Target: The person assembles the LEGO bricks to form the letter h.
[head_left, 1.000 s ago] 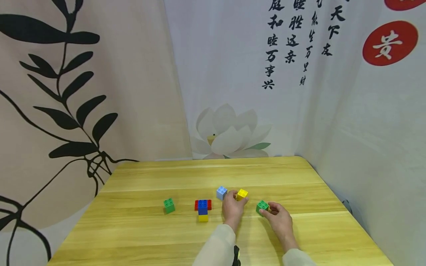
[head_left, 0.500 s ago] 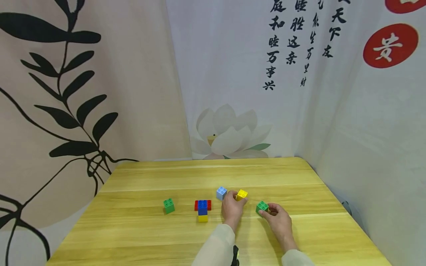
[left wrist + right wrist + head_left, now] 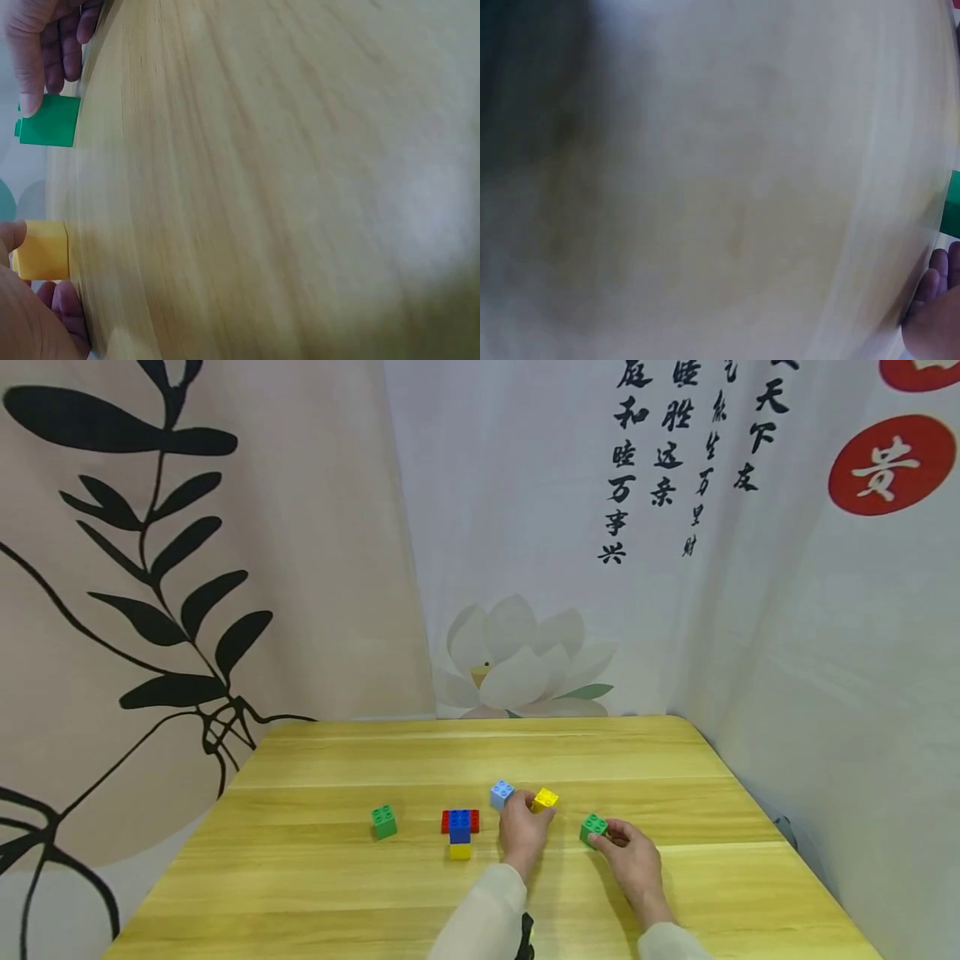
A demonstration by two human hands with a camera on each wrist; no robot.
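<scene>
My left hand (image 3: 522, 833) pinches a yellow toy building block (image 3: 546, 799), which sits on the table. Just left of those fingers stands a light blue block (image 3: 501, 794); whether they touch it cannot be told. To the right, my right hand (image 3: 633, 860) holds a green block (image 3: 592, 830) between thumb and fingers. In the left wrist view both held blocks appear at the left edge, the green block (image 3: 52, 124) above the yellow block (image 3: 43, 251), with a gap between them. Only a sliver of the green block (image 3: 951, 206) shows in the right wrist view.
Left of my hands, red, dark blue (image 3: 460, 827) and yellow blocks stand together; how they join is unclear. Another green block (image 3: 384, 822) lies farther left. The wooden table (image 3: 315, 893) ends at the back against a printed cloth (image 3: 517, 568).
The head view has shifted slightly. Both hands keep their hold on the yellow and green blocks, with no clear movement on the table.
</scene>
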